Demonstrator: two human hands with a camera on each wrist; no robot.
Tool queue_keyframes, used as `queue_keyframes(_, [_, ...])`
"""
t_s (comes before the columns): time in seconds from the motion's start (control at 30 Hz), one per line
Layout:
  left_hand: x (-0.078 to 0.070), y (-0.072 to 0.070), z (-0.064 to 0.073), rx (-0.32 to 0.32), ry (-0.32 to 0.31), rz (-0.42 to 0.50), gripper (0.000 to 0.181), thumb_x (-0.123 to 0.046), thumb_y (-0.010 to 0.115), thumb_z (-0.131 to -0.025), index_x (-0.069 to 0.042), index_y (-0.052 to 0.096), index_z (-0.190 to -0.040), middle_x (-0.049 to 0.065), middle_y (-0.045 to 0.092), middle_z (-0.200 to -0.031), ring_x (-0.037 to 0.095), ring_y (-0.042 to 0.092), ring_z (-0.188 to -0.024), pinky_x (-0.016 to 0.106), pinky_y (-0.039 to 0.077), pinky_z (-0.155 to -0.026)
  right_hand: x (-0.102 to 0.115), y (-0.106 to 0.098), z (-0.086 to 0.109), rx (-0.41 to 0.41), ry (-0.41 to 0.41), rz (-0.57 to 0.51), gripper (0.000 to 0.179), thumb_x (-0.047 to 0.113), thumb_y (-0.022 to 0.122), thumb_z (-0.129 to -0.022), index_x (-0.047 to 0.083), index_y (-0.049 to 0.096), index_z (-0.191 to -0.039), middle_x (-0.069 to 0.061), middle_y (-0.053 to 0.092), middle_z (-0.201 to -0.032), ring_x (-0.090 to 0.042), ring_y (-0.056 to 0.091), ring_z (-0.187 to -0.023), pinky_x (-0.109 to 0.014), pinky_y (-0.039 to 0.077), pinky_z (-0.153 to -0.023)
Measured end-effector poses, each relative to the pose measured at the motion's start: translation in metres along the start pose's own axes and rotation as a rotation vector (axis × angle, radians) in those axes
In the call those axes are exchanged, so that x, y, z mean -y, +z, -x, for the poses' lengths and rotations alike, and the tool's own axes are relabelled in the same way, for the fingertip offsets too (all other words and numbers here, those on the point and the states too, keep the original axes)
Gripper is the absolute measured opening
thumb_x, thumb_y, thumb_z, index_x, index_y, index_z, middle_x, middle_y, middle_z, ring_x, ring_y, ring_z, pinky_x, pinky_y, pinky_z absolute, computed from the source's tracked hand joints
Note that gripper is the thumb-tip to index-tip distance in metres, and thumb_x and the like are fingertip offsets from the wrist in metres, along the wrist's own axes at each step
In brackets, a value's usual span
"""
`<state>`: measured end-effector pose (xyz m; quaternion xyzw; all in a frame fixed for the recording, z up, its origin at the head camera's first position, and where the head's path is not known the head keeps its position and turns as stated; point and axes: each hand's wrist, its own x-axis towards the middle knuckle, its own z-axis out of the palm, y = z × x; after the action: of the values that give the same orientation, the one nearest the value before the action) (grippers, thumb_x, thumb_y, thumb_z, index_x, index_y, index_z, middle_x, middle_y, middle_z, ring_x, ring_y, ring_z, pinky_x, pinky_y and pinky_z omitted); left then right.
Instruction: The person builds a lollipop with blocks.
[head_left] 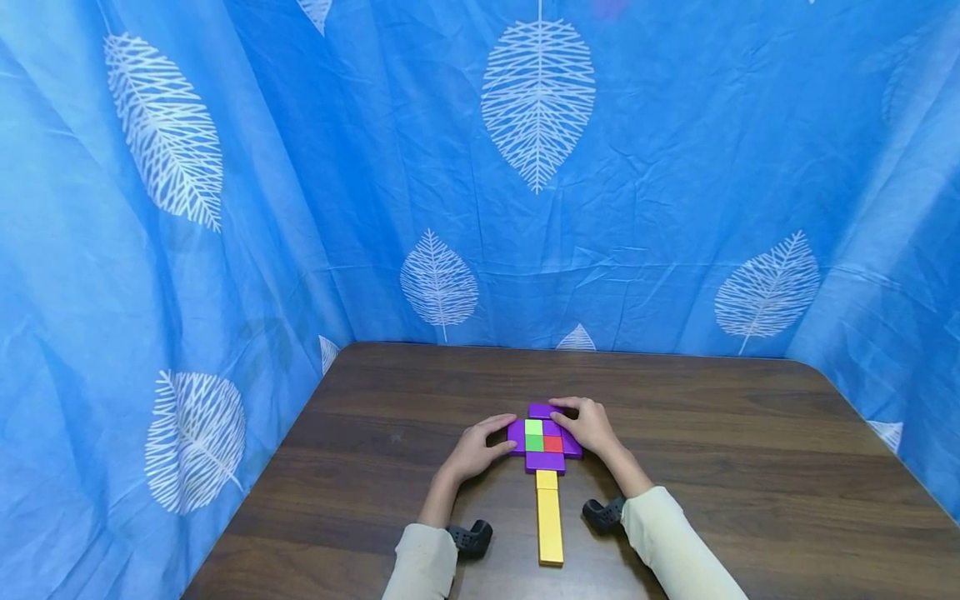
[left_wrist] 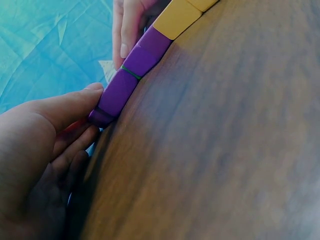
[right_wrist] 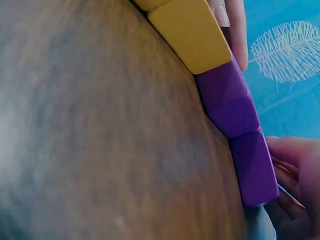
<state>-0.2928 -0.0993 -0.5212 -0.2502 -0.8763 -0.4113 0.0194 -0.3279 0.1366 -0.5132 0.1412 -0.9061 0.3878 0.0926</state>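
Coloured blocks lie flat in a flower-like shape on the table. A light green block, a darker green block and a red block sit in its middle, with purple blocks around them. My left hand pinches the left purple block between thumb and fingers. At the far side, my right hand holds the right end of the top purple block between thumb and forefinger. Nearest me is another purple block, with a short yellow block and a long yellow block below it.
The blocks rest on a dark wood-grain table with rounded far corners. Behind and beside it hangs a blue curtain with white leaf prints. A black wrist device is on the left wrist, and a similar black device on the right.
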Motion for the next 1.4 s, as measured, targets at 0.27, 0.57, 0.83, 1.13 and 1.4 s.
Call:
queue_keyframes(0.27, [-0.0032, -0.0022, -0.0013, 0.027, -0.053, 0.036, 0.048, -0.03, 0.059, -0.091, -0.007, 0.05, -0.133, 0.007, 0.049, -0.135, 0.025, 0.041, -0.127, 0.043, 0.032, -0.104, 0.0024, 0.0004, 0.0015, 0.009, -0.012, -0.006, 0.025, 0.018, 0.068, -0.085, 0.011, 0.071, -0.108, -0.012, 0.066, -0.109, -0.035, 0.055, -0.109, -0.052, 0.04, -0.092])
queue_keyframes(0.57, [-0.0009, -0.0026, -0.0003, 0.037, -0.067, 0.031, 0.048, -0.03, 0.06, -0.09, -0.01, 0.05, -0.134, 0.004, 0.048, -0.135, 0.022, 0.041, -0.127, 0.04, 0.032, -0.104, 0.0017, 0.0018, 0.0033, 0.026, -0.029, -0.013, 0.026, 0.019, 0.066, -0.086, 0.011, 0.069, -0.111, -0.009, 0.066, -0.11, -0.032, 0.055, -0.11, -0.051, 0.038, -0.095])
queue_keyframes(0.83, [-0.0016, -0.0047, 0.0018, 0.026, -0.065, 0.031, 0.048, -0.031, 0.059, -0.091, -0.011, 0.051, -0.133, 0.004, 0.049, -0.135, 0.023, 0.041, -0.126, 0.041, 0.033, -0.104, -0.0003, 0.0042, 0.0038, 0.033, -0.058, -0.028, 0.027, 0.021, 0.064, -0.088, 0.014, 0.068, -0.113, -0.007, 0.065, -0.112, -0.031, 0.054, -0.109, -0.049, 0.042, -0.092])
queue_keyframes(1.13, [0.002, -0.0044, 0.0041, 0.003, 0.017, -0.009, 0.049, -0.034, 0.056, -0.092, -0.007, 0.05, -0.133, 0.008, 0.05, -0.134, 0.025, 0.043, -0.125, 0.042, 0.035, -0.102, 0.0, 0.0049, 0.0058, 0.039, -0.068, -0.037, 0.027, 0.02, 0.063, -0.088, 0.014, 0.067, -0.115, -0.007, 0.064, -0.114, -0.031, 0.054, -0.109, -0.05, 0.042, -0.092])
queue_keyframes(1.4, [-0.0015, -0.0047, 0.0014, 0.031, -0.061, 0.026, 0.048, -0.03, 0.059, -0.091, -0.01, 0.051, -0.133, 0.005, 0.049, -0.135, 0.023, 0.041, -0.127, 0.041, 0.033, -0.104, -0.0001, 0.0046, 0.0063, 0.034, -0.045, -0.037, 0.027, 0.021, 0.064, -0.088, 0.015, 0.068, -0.114, -0.008, 0.064, -0.113, -0.031, 0.054, -0.109, -0.05, 0.042, -0.092])
